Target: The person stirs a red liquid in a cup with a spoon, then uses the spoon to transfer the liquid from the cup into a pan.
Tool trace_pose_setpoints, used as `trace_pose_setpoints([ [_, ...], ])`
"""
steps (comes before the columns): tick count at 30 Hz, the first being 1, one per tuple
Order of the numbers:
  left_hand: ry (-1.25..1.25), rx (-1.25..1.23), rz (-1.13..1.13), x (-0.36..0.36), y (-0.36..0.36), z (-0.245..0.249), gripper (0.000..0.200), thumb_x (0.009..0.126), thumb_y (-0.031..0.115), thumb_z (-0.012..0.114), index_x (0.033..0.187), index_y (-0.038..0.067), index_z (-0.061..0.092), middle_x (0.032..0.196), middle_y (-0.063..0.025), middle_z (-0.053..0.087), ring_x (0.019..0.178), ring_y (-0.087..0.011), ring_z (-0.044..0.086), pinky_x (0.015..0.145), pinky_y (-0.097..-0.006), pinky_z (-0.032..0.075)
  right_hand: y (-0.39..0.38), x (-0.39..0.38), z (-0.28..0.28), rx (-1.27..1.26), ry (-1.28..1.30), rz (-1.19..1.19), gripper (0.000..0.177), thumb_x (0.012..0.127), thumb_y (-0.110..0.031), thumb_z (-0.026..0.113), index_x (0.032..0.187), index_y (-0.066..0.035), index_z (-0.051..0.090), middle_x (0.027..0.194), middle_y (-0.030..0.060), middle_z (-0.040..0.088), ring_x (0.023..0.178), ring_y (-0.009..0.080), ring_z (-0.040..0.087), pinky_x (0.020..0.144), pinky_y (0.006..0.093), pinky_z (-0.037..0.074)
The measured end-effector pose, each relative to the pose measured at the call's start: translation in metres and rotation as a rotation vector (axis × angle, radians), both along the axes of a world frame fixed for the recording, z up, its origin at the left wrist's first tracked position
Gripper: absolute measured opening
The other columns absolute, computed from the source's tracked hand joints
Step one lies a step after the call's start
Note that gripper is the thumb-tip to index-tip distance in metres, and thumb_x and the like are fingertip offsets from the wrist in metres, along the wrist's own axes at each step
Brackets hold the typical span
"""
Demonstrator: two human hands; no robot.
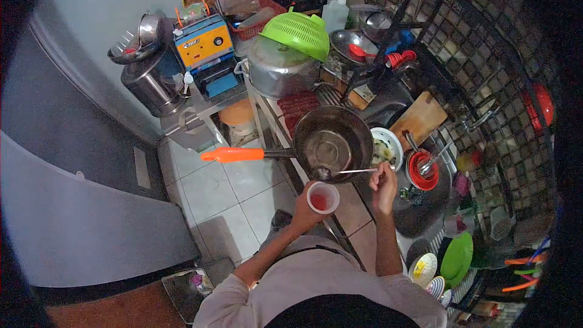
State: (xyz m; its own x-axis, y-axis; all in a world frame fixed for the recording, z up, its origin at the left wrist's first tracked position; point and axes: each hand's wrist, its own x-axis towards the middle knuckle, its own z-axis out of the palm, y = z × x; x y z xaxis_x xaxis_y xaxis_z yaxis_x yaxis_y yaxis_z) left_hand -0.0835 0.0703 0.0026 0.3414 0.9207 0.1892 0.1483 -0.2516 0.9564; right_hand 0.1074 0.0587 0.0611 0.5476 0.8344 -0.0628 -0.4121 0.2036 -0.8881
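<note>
Cup w/ red liquid gripped in L hand just below pan, R hand pinching spoon over pan's rim; pan shows no red yet.

A single view, taken from the person's head, looks steeply down and a little forward through a very wide lens. Dark rounded corners ring the picture and straight lines bow outward. The pan sits close to the middle. Just below it, about an arm's reach from the lens, are the left hand with a cup and the right hand with a spoon. The person's own shoulders fill the bottom edge. Left of the pan lies the floor, far beneath. Beyond the pan stands a colander, and right of the pan the tiled wall curves away.
</note>
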Motion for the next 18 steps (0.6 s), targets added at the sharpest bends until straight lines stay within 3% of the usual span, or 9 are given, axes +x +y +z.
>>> trace_pose_setpoints([
  [3, -0.052, -0.057, -0.014, 0.0, 0.001, 0.0, 0.071, 0.053, 0.019, 0.077, 0.112, 0.004, 0.039, 0.097, -0.012, 0.056, 0.091, -0.0226, 0.055, 0.078, -0.0326, 0.044, -0.006, 0.006, 0.003, 0.041, 0.151, 0.045, 0.022, 0.087, -0.025, 0.042, 0.07, -0.011, 0.04, 0.055, -0.0032, 0.035, 0.042, 0.0051, 0.031, 0.037, 0.0191, 0.022],
  [7, -0.071, -0.1, -0.031, -0.001, 0.0, 0.006, 0.072, 0.053, 0.019, 0.077, 0.112, 0.004, 0.039, 0.097, -0.0122, 0.056, 0.091, -0.0229, 0.055, 0.079, -0.0327, 0.044, -0.01, 0.005, 0.014, 0.087, 0.167, 0.017, 0.022, 0.087, -0.024, 0.042, 0.069, -0.012, 0.04, 0.055, -0.0033, 0.034, 0.042, 0.0053, 0.03, 0.036, 0.0193, 0.022],
  [15, -0.1, 0.002, -0.008, 0.002, 0.001, 0.003, 0.067, 0.053, 0.015, 0.076, 0.109, 0.004, 0.041, 0.098, -0.0117, 0.056, 0.093, -0.0227, 0.055, 0.08, -0.0326, 0.044, -0.02, -0.008, 0.031, 0.077, -0.067, -0.007, 0.03, 0.088, -0.029, 0.039, 0.065, -0.01, 0.038, 0.053, -0.0035, 0.03, 0.041, 0.0064, 0.028, 0.037, 0.0213, 0.02],
  [18, -0.129, -0.093, -0.023, 0.002, 0.001, 0.004, 0.065, 0.054, 0.014, 0.075, 0.109, 0.005, 0.042, 0.098, -0.0114, 0.056, 0.093, -0.0222, 0.055, 0.079, -0.0322, 0.044, -0.02, -0.008, 0.033, 0.1, -0.065, -0.041, 0.031, 0.089, -0.029, 0.038, 0.064, -0.009, 0.038, 0.052, -0.0031, 0.029, 0.042, 0.0068, 0.028, 0.038, 0.0217, 0.022],
])
